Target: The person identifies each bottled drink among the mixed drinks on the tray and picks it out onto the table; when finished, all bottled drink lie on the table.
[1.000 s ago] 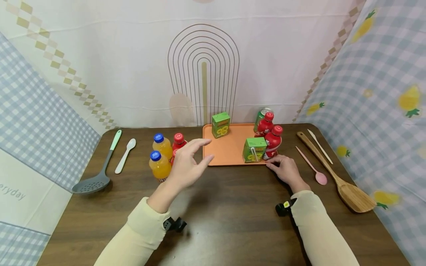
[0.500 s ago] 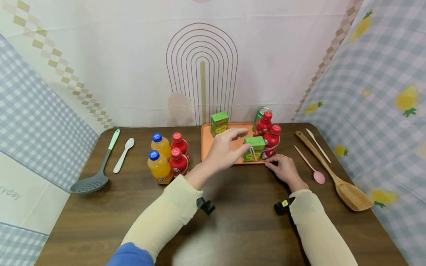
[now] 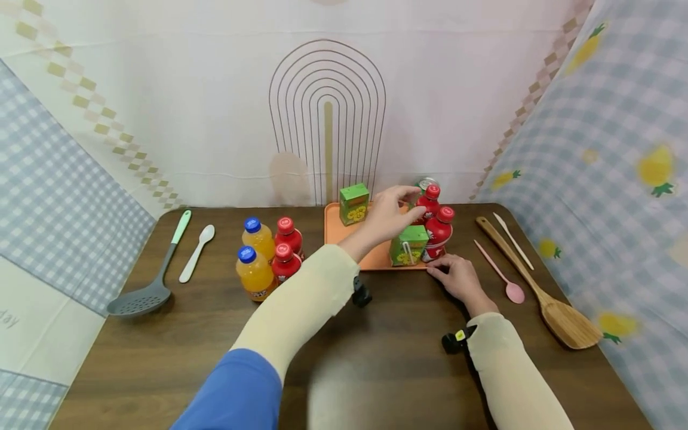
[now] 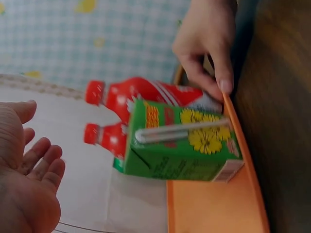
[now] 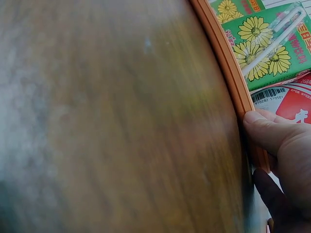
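The worktop (image 3: 376, 346) has an orange tray (image 3: 335, 232) at its far side, right grip (image 3: 459, 278) pinching the near right corner. Left grip (image 3: 391, 212) is loose and empty, beside the far red bottle (image 3: 430, 203). Imo a clumsy thumb or tray tug could topple that crowded bunch.

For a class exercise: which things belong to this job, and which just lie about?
Likely in the job: orange tray, green cartons, green can, red bottles, orange bottles.

Likely lying about: grey turner, white spoon, pink spoon, wooden spatula, white knife.
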